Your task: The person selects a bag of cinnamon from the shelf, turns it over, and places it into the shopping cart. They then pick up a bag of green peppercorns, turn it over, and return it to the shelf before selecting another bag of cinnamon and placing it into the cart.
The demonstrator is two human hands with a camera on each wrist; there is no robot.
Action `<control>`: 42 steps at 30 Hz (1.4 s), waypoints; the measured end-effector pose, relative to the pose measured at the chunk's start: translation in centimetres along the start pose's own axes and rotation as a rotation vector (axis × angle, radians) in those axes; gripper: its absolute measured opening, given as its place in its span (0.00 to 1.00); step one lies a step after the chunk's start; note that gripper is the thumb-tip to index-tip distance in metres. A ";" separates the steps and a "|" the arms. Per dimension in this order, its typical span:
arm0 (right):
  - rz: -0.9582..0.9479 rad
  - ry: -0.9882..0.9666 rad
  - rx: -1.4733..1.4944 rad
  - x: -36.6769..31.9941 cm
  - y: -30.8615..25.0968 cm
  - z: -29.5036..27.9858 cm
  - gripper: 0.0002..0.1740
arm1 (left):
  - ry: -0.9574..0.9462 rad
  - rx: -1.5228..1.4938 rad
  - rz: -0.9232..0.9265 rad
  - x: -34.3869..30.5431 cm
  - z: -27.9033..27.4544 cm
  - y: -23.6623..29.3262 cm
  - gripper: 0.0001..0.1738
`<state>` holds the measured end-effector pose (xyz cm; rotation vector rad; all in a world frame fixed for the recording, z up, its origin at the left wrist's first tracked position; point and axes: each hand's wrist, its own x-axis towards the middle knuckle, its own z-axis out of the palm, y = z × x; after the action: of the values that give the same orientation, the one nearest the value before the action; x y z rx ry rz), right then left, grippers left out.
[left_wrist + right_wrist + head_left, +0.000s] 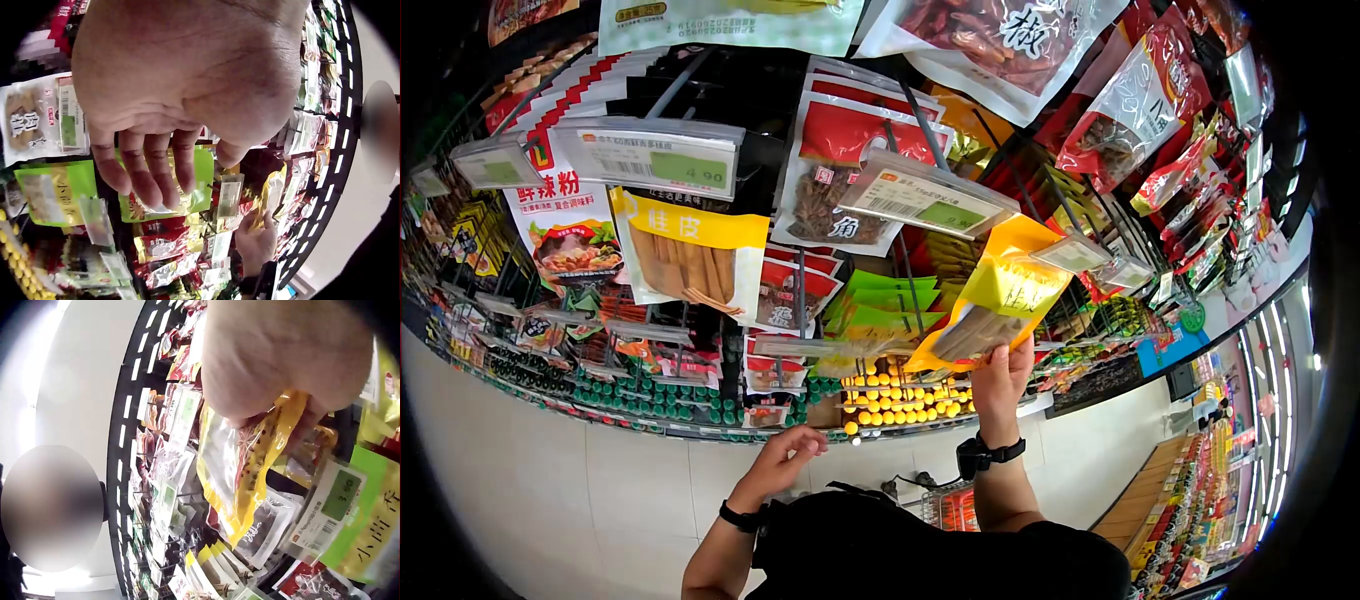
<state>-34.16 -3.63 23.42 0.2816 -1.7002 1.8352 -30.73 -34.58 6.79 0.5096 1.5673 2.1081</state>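
Observation:
My right hand (1005, 375) pinches the lower edge of a yellow-and-clear packet of cinnamon bark (990, 300), held up before the hanging rack. In the right wrist view the same packet (228, 465) hangs tilted below the palm (281, 356), its fingertips partly hidden behind the plastic. Lower and to the left, my left hand (785, 458) hangs with loosely bent fingers and holds nothing. The left wrist view has that hand (187, 75) in front of green spice packets (59, 194), and my right hand (255, 247) with the packet beyond.
Spice bags hang in rows on metal hooks, among them another cinnamon bark bag (695, 255). Price tags (930, 195) jut out at the hook ends. Yellow-capped bottles (900, 395) line the bottom shelf. A shopping cart (950, 508) stands on the tiled floor near my body.

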 end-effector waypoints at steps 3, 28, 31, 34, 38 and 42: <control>0.047 -0.003 0.009 0.7 -0.8 0.3 0.30 | -0.002 -0.005 0.010 -0.1 0.1 0.0 0.10; 0.196 0.192 0.039 11.9 1.3 4.5 0.21 | 0.075 0.016 -0.010 -3.9 -1.6 -0.6 0.08; 0.208 0.121 -0.083 11.5 1.2 5.2 0.25 | 0.128 -0.015 -0.013 -5.0 -1.6 -0.1 0.09; 0.102 0.100 -0.303 11.7 1.9 5.4 0.25 | 0.137 0.006 -0.038 -5.5 -1.5 -0.4 0.08; 0.106 0.002 -0.366 12.6 3.6 4.2 0.26 | 0.040 0.040 -0.019 -5.7 -1.0 -0.3 0.09; 0.098 -0.067 -0.534 11.4 1.7 4.7 0.31 | -0.070 0.157 -0.019 -5.4 -0.2 0.6 0.13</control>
<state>-45.32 -4.80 28.88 0.0359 -2.2029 1.3747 -26.41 -37.93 7.24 0.6120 1.6991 1.9419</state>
